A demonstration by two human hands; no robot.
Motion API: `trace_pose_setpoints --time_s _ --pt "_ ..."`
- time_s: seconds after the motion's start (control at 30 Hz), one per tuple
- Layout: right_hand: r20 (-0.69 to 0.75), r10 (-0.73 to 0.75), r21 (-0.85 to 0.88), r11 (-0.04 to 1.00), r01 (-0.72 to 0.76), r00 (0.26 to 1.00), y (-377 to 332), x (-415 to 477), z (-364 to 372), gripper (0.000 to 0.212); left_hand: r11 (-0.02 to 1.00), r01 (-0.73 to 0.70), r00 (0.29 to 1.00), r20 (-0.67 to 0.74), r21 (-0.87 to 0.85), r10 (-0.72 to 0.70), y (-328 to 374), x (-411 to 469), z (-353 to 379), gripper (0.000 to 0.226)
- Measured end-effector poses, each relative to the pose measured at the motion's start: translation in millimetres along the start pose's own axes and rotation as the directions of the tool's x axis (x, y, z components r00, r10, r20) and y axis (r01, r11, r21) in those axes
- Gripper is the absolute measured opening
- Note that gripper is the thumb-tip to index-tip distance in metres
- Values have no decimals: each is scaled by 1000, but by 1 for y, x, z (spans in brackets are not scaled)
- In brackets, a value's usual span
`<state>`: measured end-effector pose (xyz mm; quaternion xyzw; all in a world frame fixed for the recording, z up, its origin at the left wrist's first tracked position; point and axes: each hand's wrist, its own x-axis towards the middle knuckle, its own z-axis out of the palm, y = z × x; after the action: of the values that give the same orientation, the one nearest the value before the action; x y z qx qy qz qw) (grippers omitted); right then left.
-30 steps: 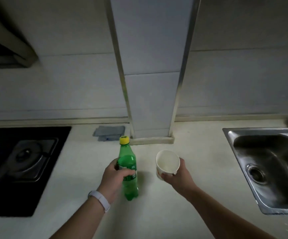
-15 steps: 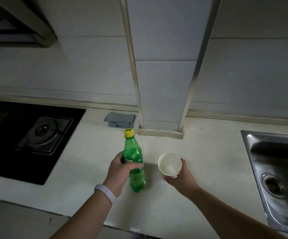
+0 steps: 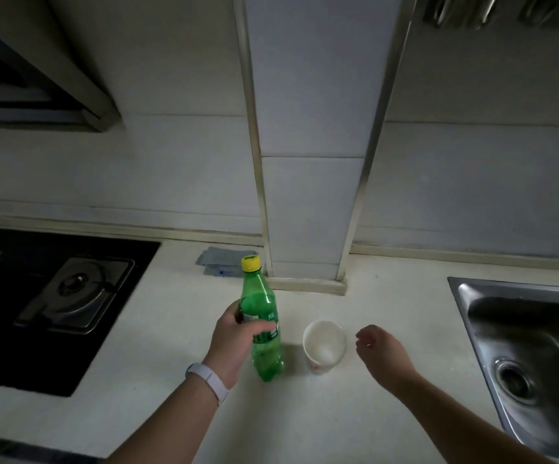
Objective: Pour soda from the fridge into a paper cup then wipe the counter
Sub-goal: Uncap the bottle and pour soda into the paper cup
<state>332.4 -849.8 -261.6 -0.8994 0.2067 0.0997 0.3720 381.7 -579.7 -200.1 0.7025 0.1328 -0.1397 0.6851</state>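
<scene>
pale tiled wall with a boxed pillar backs a cream desk. black stove fills the 9 o'clock side and a steel sink the 3 o'clock side.

near the middle stands the green bottle of soda, upright, its base seemingly resting on the desk. the left hand is wrapped round its middle over the label. the right hand hangs at 3 o'clock of the cup, near it but not touching, fingers loosely curled and holding nothing. the paper cup stands upright at 3 o'clock of the bottle, just beside it but apart, and looks empty. a folded grey cloth lies at 11 o'clock of the bottle by the pillar's foot. the yellow cap is on the bottle.

the step in hand looks like opening the bottle. the free right hand should go to the cap while the left keeps a firm grip and holds the bottle upright. twist slowly and pause at the first hiss, since soda may foam over. pour only once the cap is off, with the neck brought low over the cup's rim and the cup steadied, as an empty paper cup tips easily. the cloth waits within reach for wiping.
</scene>
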Motion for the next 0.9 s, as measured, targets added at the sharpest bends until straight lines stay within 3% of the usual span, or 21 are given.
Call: trace_pose_setpoints --time_s 0.17,0.3,0.37,0.47,0.63,0.77,0.9 --pt "-112 -156 53 985 163 981 -65 -7 -44 13 991 -124 990 81 58 119 20 -4 5 39" --pt "-185 -349 79 926 368 919 -136 -18 -75 9 969 -218 972 113 115 205 32 -9 9 48" --pt "-123 -429 46 899 436 895 -168 -25 -85 7 957 -257 963 121 135 242 35 -12 9 51" --pt "4 -467 -84 881 465 884 -202 -37 -91 29 918 -325 943 156 227 295 40 -15 5 53" --pt "16 -466 -398 809 433 885 -225 -46 -84 44 860 -398 914 217 318 343 47 -17 -9 55" --pt "51 -485 -440 774 455 873 -232 -48 -73 48 844 -412 906 249 342 341 42 -12 -26 55" --pt "172 -536 -408 725 555 827 -232 -48 -64 40 824 -437 892 295 360 344 37 -10 -38 48"
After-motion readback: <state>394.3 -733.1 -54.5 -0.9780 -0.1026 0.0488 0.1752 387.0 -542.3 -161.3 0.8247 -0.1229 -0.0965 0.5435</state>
